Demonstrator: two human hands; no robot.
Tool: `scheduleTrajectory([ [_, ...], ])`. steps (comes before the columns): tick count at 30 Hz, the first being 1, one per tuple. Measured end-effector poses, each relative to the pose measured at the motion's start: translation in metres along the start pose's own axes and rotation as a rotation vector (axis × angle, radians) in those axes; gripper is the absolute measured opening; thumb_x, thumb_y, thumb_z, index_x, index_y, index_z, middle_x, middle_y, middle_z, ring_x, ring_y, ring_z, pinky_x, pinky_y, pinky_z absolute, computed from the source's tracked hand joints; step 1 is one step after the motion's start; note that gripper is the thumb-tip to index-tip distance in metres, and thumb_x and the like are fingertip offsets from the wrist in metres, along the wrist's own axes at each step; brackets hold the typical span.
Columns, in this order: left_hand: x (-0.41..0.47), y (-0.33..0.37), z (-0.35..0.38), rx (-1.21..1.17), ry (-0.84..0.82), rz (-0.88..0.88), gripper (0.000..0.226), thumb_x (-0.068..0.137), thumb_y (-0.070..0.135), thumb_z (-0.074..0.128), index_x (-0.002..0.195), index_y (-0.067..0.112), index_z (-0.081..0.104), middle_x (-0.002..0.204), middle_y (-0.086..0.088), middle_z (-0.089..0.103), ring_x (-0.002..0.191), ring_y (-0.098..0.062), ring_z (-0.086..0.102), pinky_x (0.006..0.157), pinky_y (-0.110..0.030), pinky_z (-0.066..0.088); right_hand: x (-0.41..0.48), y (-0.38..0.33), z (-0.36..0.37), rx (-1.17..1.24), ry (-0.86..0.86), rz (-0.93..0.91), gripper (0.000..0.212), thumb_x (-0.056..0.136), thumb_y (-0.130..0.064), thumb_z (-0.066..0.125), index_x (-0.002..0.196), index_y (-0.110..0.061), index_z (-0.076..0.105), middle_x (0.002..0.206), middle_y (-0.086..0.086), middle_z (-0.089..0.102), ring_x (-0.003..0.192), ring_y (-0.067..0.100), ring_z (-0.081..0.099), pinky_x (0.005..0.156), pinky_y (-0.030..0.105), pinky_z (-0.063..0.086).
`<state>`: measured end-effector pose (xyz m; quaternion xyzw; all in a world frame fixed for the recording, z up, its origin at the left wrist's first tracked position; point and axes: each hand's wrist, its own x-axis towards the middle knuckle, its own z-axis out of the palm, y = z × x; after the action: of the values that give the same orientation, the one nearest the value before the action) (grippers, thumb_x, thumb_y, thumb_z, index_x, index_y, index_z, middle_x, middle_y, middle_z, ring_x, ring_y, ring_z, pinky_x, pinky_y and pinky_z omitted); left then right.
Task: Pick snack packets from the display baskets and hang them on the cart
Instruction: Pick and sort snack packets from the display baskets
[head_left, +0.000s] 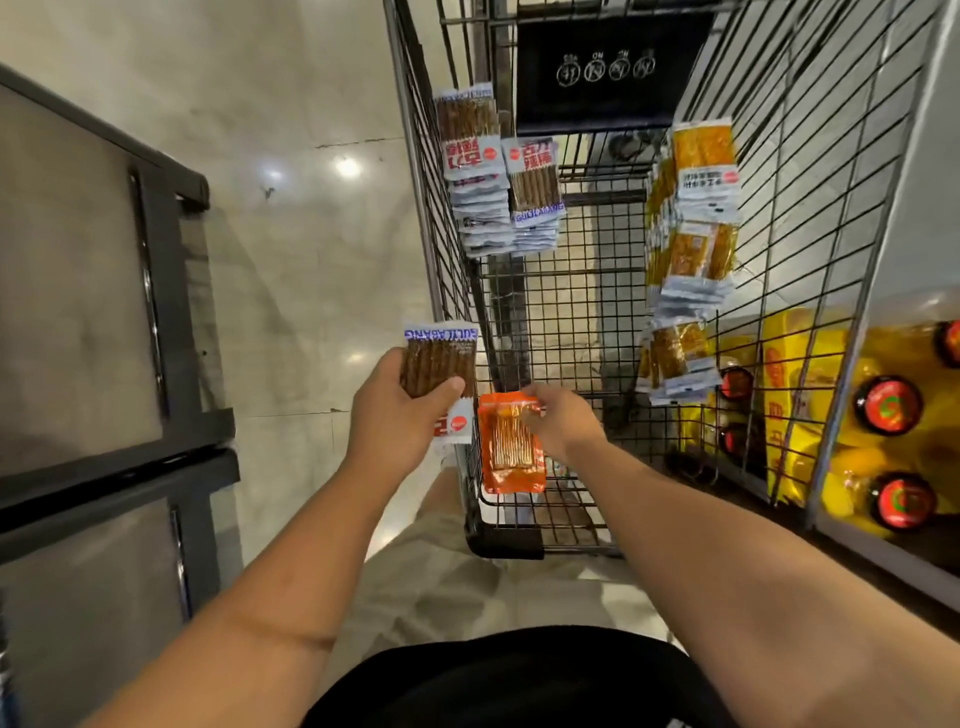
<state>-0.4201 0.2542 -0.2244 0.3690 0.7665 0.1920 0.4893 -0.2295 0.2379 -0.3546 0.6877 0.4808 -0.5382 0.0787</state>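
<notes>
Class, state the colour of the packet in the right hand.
Orange; the packet shows best in the head view.

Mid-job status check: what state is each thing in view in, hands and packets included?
left hand, gripping the brown-stick packet, held up beside the cart.
right hand, pinching the orange packet near its top; hooked or not, cannot tell.
brown-stick stacks, hanging on the cart's left wall.
yellow packets, hanging on its right wall.
oil bottles, capped, outside the cart.
</notes>
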Motion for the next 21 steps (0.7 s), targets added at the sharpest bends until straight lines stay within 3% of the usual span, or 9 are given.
scheduleTrajectory([
  [2,0.006,0.005,-0.001,-0.001,-0.01,0.005,0.027,0.088,0.02,0.078,0.11,0.027,0.063,0.099,0.012,0.071,0.086,-0.002,0.069,0.068,-0.017,0.053,-0.001,0.004,0.002,-0.188,-0.075,-0.017,0.043,0.103,-0.033,0.053,0.145,-0.033,0.05,0.152,0.005,0.041,0.134,0.027,0.047,0.109,0.044,0.046],
  [4,0.01,0.011,-0.001,0.005,-0.006,0.009,0.027,0.087,0.02,0.078,0.109,0.027,0.063,0.099,0.011,0.072,0.087,-0.005,0.069,0.071,-0.023,0.055,-0.005,0.007,-0.003,-0.254,-0.145,-0.039,0.046,0.103,-0.033,0.051,0.149,-0.034,0.046,0.16,0.005,0.031,0.144,0.029,0.034,0.115,0.041,0.036],
  [7,0.012,0.019,-0.003,0.01,0.011,0.011,0.026,0.088,0.021,0.078,0.109,0.025,0.064,0.098,0.012,0.071,0.088,-0.005,0.069,0.069,-0.02,0.053,-0.01,0.011,-0.014,-0.068,-0.21,-0.035,0.052,0.103,-0.031,0.055,0.152,-0.032,0.041,0.161,0.004,0.032,0.125,0.021,0.054,0.097,0.028,0.046],
  [8,0.012,0.023,-0.003,0.006,0.024,0.015,0.026,0.088,0.021,0.078,0.109,0.025,0.064,0.098,0.012,0.071,0.089,-0.005,0.068,0.069,-0.018,0.052,-0.012,0.01,-0.02,0.03,-0.181,-0.037,0.05,0.102,-0.031,0.056,0.151,-0.03,0.044,0.156,0.002,0.041,0.116,0.017,0.059,0.088,0.022,0.045],
  [10,0.011,0.034,-0.001,-0.06,0.048,0.018,0.026,0.089,0.023,0.077,0.112,0.023,0.065,0.099,0.009,0.072,0.088,-0.008,0.07,0.073,-0.024,0.054,-0.015,0.005,-0.032,0.302,-0.065,-0.017,0.037,0.102,-0.032,0.057,0.139,-0.025,0.058,0.131,-0.005,0.061,0.115,0.018,0.061,0.083,0.016,0.043],
  [13,0.016,0.059,0.007,-0.185,-0.017,0.033,0.024,0.092,0.024,0.073,0.113,0.029,0.062,0.104,0.008,0.073,0.088,-0.006,0.072,0.079,-0.033,0.058,-0.02,-0.017,-0.065,0.862,-0.049,0.003,0.028,0.105,-0.035,0.048,0.114,-0.015,0.065,0.1,-0.001,0.066,0.095,0.02,0.061,0.079,0.029,0.046],
  [15,0.024,0.078,0.017,-0.172,-0.072,0.077,0.025,0.094,0.025,0.071,0.116,0.029,0.06,0.108,0.007,0.072,0.092,-0.007,0.072,0.083,-0.036,0.059,-0.021,-0.033,-0.089,1.168,-0.123,-0.005,0.038,0.106,-0.04,0.043,0.118,-0.01,0.062,0.098,0.006,0.066,0.092,0.025,0.06,0.082,0.036,0.049],
  [18,0.04,0.105,0.032,-0.115,-0.138,0.111,0.023,0.097,0.024,0.068,0.116,0.03,0.057,0.11,0.006,0.072,0.095,-0.013,0.072,0.087,-0.043,0.06,-0.018,-0.05,-0.119,1.254,-0.191,-0.081,0.043,0.105,-0.048,0.041,0.121,-0.015,0.065,0.082,-0.002,0.071,0.082,0.016,0.068,0.083,0.036,0.051],
  [21,0.057,0.127,0.042,-0.051,-0.244,0.115,0.023,0.099,0.022,0.065,0.121,0.021,0.059,0.106,0.0,0.074,0.091,-0.018,0.075,0.084,-0.047,0.061,-0.011,-0.062,-0.142,1.249,-0.21,-0.191,0.026,0.099,-0.035,0.055,0.113,-0.015,0.066,0.077,-0.004,0.068,0.077,0.014,0.065,0.081,0.035,0.05],
])
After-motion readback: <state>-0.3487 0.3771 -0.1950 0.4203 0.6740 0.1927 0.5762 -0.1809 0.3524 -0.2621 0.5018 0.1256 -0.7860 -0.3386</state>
